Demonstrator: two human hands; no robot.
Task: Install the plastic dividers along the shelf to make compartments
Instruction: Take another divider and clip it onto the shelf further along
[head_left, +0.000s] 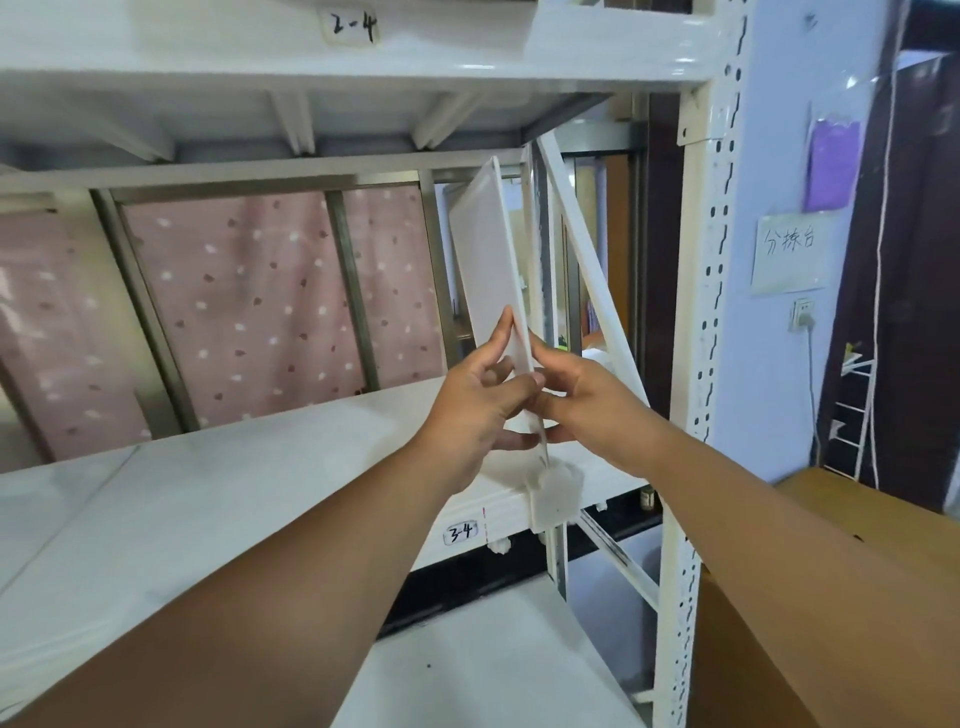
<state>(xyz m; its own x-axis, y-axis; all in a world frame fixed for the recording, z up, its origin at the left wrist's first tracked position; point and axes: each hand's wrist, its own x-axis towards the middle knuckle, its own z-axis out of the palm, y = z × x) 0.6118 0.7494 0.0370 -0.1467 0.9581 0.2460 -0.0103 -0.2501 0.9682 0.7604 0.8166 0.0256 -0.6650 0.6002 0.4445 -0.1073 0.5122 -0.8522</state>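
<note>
A white plastic divider (488, 249) stands nearly upright above the right end of the white shelf (234, 483), tilted slightly to the left. My left hand (478, 410) grips its near edge from the left and my right hand (576, 395) pinches the same edge from the right. The divider's lower front corner reaches down to a translucent plastic clip (555, 491) fixed on the shelf's front lip beside a label reading 3-4 (460, 532). My fingers hide the divider's lower part.
The upper shelf (363, 57), labelled 2-4, hangs close above. A perforated white upright (714, 291) and a diagonal brace (587, 260) stand just right of my hands. A pink dotted curtain (249, 301) hangs behind. A cardboard box (841, 597) sits lower right.
</note>
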